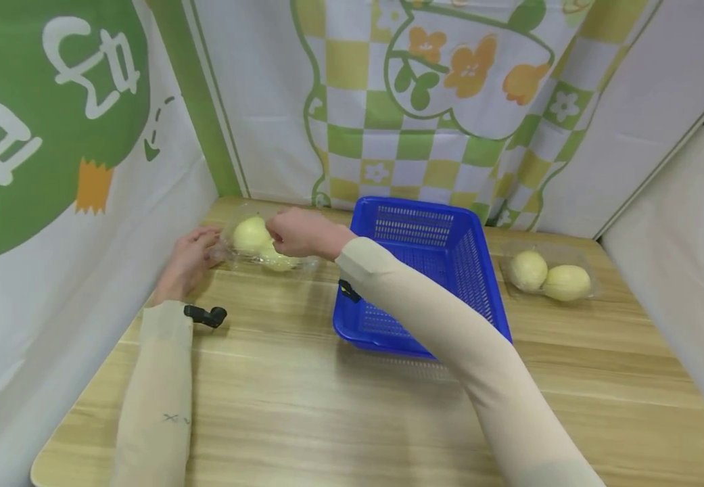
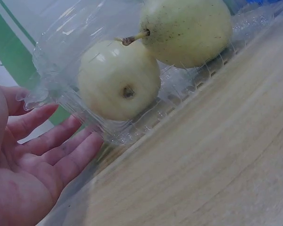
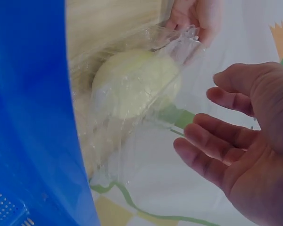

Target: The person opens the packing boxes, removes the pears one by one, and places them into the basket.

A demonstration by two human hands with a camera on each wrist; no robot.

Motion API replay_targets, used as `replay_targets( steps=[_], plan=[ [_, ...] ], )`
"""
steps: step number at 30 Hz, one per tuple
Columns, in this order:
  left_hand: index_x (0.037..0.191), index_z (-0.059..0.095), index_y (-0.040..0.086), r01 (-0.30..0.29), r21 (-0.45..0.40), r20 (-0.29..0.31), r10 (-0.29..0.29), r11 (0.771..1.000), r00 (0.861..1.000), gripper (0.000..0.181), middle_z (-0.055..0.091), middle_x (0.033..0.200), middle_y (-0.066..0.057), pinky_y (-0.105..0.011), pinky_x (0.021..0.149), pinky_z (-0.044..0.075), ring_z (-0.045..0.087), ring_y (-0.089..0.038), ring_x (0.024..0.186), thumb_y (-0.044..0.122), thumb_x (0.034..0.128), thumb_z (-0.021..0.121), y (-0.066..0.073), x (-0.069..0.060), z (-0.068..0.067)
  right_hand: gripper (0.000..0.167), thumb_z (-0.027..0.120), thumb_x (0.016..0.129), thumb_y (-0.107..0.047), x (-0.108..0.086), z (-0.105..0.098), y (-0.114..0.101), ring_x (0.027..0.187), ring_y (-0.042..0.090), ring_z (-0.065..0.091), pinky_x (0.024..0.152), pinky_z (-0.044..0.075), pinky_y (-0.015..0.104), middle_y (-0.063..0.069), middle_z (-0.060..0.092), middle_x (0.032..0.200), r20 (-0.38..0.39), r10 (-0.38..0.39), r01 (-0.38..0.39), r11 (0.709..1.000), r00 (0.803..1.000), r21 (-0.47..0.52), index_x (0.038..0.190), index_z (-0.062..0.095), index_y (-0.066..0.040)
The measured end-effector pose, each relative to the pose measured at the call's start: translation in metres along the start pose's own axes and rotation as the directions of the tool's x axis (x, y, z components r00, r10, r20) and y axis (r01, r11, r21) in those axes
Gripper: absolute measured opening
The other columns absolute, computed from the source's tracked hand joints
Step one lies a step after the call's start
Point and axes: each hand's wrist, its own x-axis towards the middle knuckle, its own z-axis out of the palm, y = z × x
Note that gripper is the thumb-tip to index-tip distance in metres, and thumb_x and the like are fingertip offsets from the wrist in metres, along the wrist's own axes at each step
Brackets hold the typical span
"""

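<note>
A clear plastic box with two pale yellow-green pears (image 1: pixel 251 235) lies at the table's back left. At its left end is my left hand (image 1: pixel 187 260); in the left wrist view that hand (image 2: pixel 37 160) has its fingers stretched along the box's end, the fingertips touching the plastic beside a pear (image 2: pixel 118 82). Over the box's right part hangs my right hand (image 1: pixel 306 233). The right wrist view shows this hand (image 3: pixel 245 127) with loosely bent fingers, holding nothing, apart from the box and its pear (image 3: pixel 132 82).
Right of the box stands a blue perforated basket (image 1: pixel 491 291), partly behind my right forearm. Farther right, another clear box holds two pears (image 1: pixel 567 283). A patterned curtain (image 1: pixel 382 128) hangs behind the table (image 1: pixel 278 406), with white cloth at both sides.
</note>
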Motion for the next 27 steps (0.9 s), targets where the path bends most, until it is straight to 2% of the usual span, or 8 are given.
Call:
replay_targets(
  steps=[4,7,11,13,15,20,23,27],
  plan=[
    [0.132,0.052,0.010,0.007,0.018,0.027,-0.008,1.000,1.000,0.031,0.058,0.114,0.007,-0.021,0.080,0.054,0.061,-0.004,0.093,0.024,0.1044,0.046,0.000,-0.001,0.003,0.007,0.055,0.093,-0.015,0.001,0.004,-0.003,0.084,0.012,0.050,0.069,0.043,0.025,-0.001,0.056,0.093,0.046,0.037,-0.035,0.998,0.998,-0.051,0.086,0.059,-0.016],
    [0.136,0.050,0.008,0.013,0.013,0.047,-0.014,1.000,0.999,0.035,0.059,0.115,0.005,-0.022,0.081,0.055,0.062,-0.006,0.097,0.024,0.1045,0.045,0.002,-0.004,0.004,0.007,0.056,0.092,-0.017,0.003,0.006,-0.005,0.088,0.012,0.052,0.070,0.045,0.026,-0.001,0.058,0.097,0.075,0.053,-0.047,0.995,0.996,-0.086,0.090,0.063,-0.016],
    [0.145,0.041,0.007,0.034,0.024,0.054,-0.035,0.999,0.998,0.044,0.054,0.122,0.004,-0.022,0.082,0.055,0.061,-0.006,0.099,0.025,0.1047,0.044,0.003,-0.005,0.005,0.008,0.057,0.091,-0.015,0.004,0.009,-0.006,0.093,0.014,0.052,0.075,0.045,0.027,0.000,0.059,0.098,0.123,0.061,-0.052,0.996,0.991,-0.074,0.092,0.064,-0.014],
    [0.149,0.037,0.007,0.044,0.019,0.058,-0.045,0.999,0.997,0.049,0.052,0.125,0.004,-0.022,0.083,0.055,0.060,-0.005,0.099,0.026,0.1043,0.045,0.002,-0.004,0.004,0.006,0.056,0.090,-0.012,0.005,0.010,-0.006,0.091,0.013,0.049,0.074,0.042,0.026,-0.002,0.056,0.093,0.143,0.064,-0.056,0.996,0.988,-0.064,0.087,0.061,-0.015],
    [0.150,0.035,0.008,0.047,0.017,0.060,-0.048,0.999,0.997,0.051,0.050,0.128,0.005,-0.022,0.084,0.055,0.060,-0.005,0.100,0.027,0.1039,0.045,0.001,-0.003,0.002,0.013,0.055,0.088,-0.010,0.006,0.011,-0.007,0.084,0.012,0.045,0.069,0.039,0.025,-0.004,0.050,0.084,0.167,0.070,-0.059,0.996,0.984,-0.069,0.078,0.054,-0.017],
    [0.148,0.039,0.010,0.042,0.013,0.062,-0.042,0.999,0.997,0.049,0.049,0.127,0.008,-0.022,0.084,0.055,0.061,-0.005,0.100,0.027,0.1026,0.048,-0.003,-0.003,-0.004,0.028,0.050,0.087,-0.006,0.012,0.011,-0.012,0.070,0.012,0.036,0.062,0.033,0.026,-0.007,0.035,0.070,0.227,0.090,-0.068,0.992,0.970,-0.104,0.067,0.037,-0.021],
    [0.144,0.044,0.012,0.048,0.008,0.071,-0.048,0.999,0.996,0.046,0.051,0.125,0.008,-0.023,0.085,0.056,0.063,-0.005,0.099,0.026,0.1007,0.053,-0.003,-0.002,-0.006,0.025,0.049,0.090,-0.006,0.015,0.010,-0.017,0.072,0.013,0.039,0.064,0.037,0.028,-0.006,0.037,0.073,0.246,0.119,-0.091,0.988,0.962,-0.124,0.072,0.039,-0.020],
    [0.136,0.052,0.014,0.052,-0.004,0.086,-0.051,0.999,0.995,0.041,0.059,0.119,0.008,-0.024,0.085,0.056,0.065,-0.007,0.097,0.026,0.0973,0.059,-0.001,-0.001,-0.008,0.011,0.050,0.094,-0.008,0.018,0.011,-0.026,0.080,0.014,0.052,0.070,0.047,0.029,-0.003,0.053,0.086,0.252,0.163,-0.126,0.979,0.954,-0.158,0.090,0.053,-0.018]
  ],
)
